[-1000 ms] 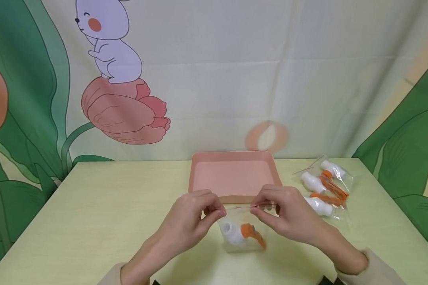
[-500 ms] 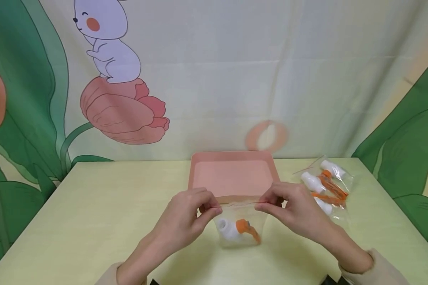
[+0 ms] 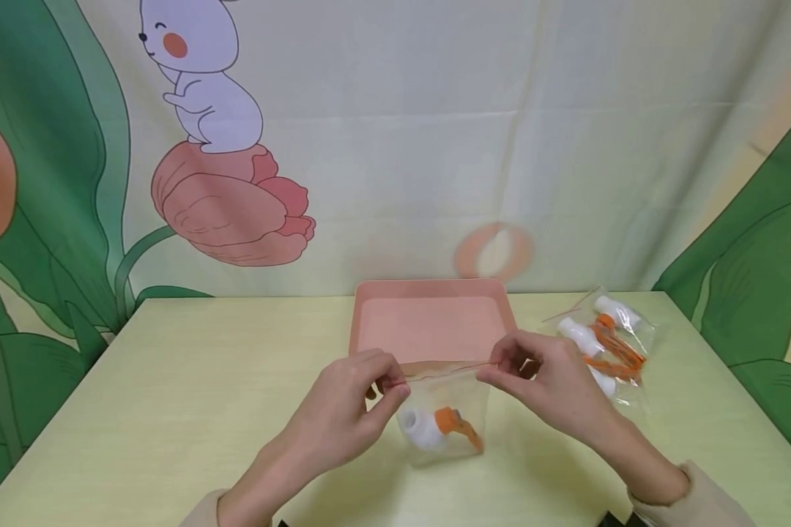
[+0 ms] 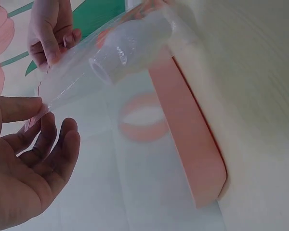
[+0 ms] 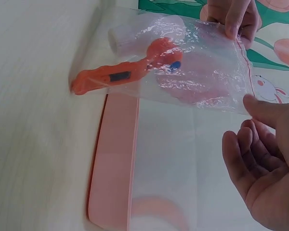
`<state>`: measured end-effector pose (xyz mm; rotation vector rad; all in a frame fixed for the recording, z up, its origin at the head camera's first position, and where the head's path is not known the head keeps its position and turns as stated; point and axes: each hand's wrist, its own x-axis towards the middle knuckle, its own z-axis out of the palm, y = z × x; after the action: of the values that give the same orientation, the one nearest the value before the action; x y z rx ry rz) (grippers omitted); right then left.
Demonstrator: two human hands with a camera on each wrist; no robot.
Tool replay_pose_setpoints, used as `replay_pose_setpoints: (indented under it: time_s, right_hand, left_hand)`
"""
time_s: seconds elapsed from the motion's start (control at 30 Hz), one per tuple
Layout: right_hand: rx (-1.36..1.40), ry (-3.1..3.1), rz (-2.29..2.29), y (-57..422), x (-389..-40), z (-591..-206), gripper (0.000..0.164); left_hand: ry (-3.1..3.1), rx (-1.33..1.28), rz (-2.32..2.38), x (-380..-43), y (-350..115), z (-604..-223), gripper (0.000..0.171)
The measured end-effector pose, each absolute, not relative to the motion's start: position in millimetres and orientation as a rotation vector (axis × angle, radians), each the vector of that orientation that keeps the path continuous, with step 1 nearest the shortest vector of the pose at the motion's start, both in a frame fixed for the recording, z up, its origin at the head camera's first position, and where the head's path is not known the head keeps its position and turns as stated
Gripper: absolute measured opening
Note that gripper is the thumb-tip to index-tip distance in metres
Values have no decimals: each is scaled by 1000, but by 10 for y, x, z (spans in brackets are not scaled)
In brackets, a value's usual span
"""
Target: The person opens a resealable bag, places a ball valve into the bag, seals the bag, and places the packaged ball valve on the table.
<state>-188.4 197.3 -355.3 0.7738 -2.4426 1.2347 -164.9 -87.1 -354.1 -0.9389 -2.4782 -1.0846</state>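
Observation:
A clear zip bag (image 3: 444, 395) with a red seal line hangs between the two hands, in front of the pink tray. Inside it lie a white bottle (image 4: 130, 45) with an open neck and an orange piece (image 5: 118, 74) with a long strap, a dark patch and a blue spot. The left hand (image 3: 352, 402) pinches the bag's top left corner between thumb and forefinger. At the top right corner, the right hand (image 3: 547, 380) pinches the seal edge the same way and stands slightly higher.
A pink tray (image 3: 435, 322) stands at the table's back edge, behind the bag. To the right lie clear bags (image 3: 642, 333) with several white bottles and orange pieces. The pale table (image 3: 224, 380) ends at a printed curtain (image 3: 382, 146).
Both hands were close together along the seal a second ago. The right hand has slid outward to the right and up a little, stretching the seal line; the left has shifted slightly left.

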Motion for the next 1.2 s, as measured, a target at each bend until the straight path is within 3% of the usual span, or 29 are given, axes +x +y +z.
replay_pose_setpoints:
  time_s: [0.3, 0.63, 1.03, 1.2]
  right_hand:
    - [728, -2568, 1281, 1997, -1837, -3670, 33]
    - [967, -2593, 1192, 1917, -1811, -3854, 23]
    - [1001, -2635, 1163, 1774, -1790, -3963, 56]
    - [929, -2633, 1109, 1703, -1778, -4001, 79]
  left_hand:
    - [-2507, -898, -1343, -1656, -837, -3597, 14]
    - [-2537, -831, -1394, -1659, -827, -3609, 14]
    - [-2407, -841, -1598, -1688, -817, -3567, 9]
    - [-2347, -804, -1731, -1682, -804, -3534, 8]
